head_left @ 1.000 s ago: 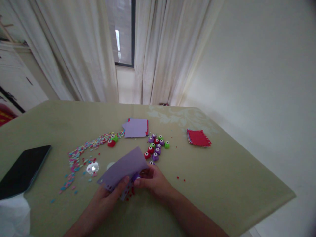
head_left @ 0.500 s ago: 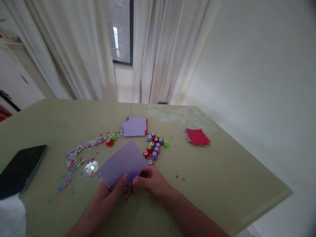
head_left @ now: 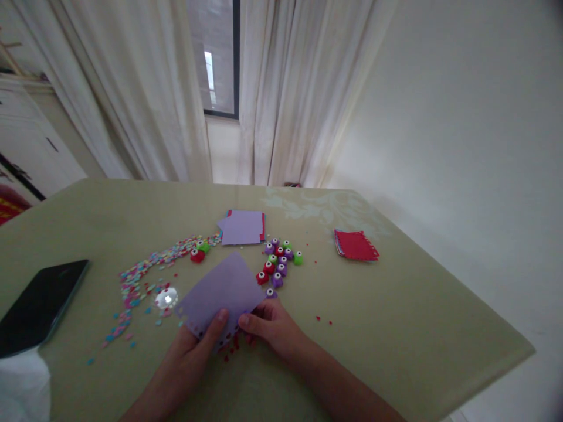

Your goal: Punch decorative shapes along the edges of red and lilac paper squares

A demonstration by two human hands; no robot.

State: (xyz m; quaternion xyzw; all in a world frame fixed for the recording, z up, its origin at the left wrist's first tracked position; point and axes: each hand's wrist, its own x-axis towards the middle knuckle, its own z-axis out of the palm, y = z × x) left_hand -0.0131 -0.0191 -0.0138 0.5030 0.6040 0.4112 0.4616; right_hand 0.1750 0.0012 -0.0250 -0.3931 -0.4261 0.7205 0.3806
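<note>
My left hand (head_left: 196, 346) pinches the near corner of a lilac paper sheet (head_left: 220, 290), thumb on top; small holes run along that edge. My right hand (head_left: 268, 325) is closed at the sheet's near right edge, fingers curled on something small that the paper mostly hides. Tiny red punched bits (head_left: 231, 346) lie under the hands. Just beyond the sheet sits a cluster of small purple, red and green paper punches (head_left: 279, 261).
A trail of coloured confetti (head_left: 145, 272) curves at the left, with a red and a green punch (head_left: 197, 251) at its far end. A stack of lilac sheets (head_left: 241, 227) lies farther back, red punched paper (head_left: 355, 245) at the right, a dark tablet (head_left: 37, 305) at the left edge.
The lilac sheet, tilted up a second ago, now lies lower and flatter on the table. Both hands have stayed at its near edge.
</note>
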